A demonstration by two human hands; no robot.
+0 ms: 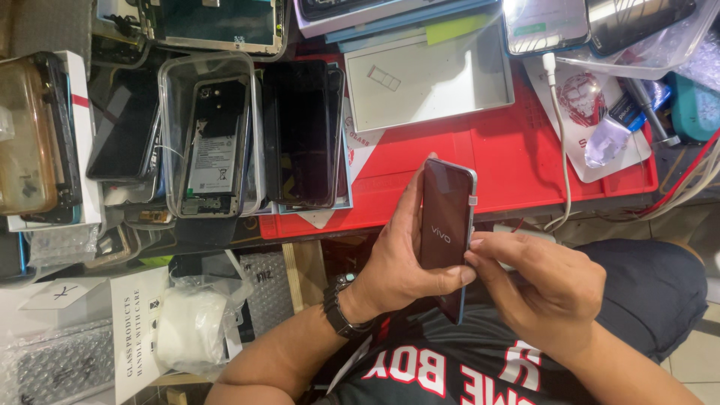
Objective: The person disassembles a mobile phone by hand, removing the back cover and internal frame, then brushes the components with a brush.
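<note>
Head view: my left hand (401, 259) wraps smartphone (446, 225) from behind, near bench edge over red mat (487, 161). Dark glossy screen lit, slim blue frame, upright. My right hand (544, 289) pinches phone's right edge, fingers curled.

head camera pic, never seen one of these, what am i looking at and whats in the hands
The camera sits on a person's head and looks down, so you see their own two arms and lap. There is no machine here, only bare hands. The left hand, with a watch on its wrist, grips a dark phone upright. The right hand touches the phone's side edge with its fingertips. Beyond the hands lies a red mat on a crowded bench. On it sit a pale tray and a white cable. To the left are more phones, one opened up inside a clear plastic box so its battery shows.
</note>
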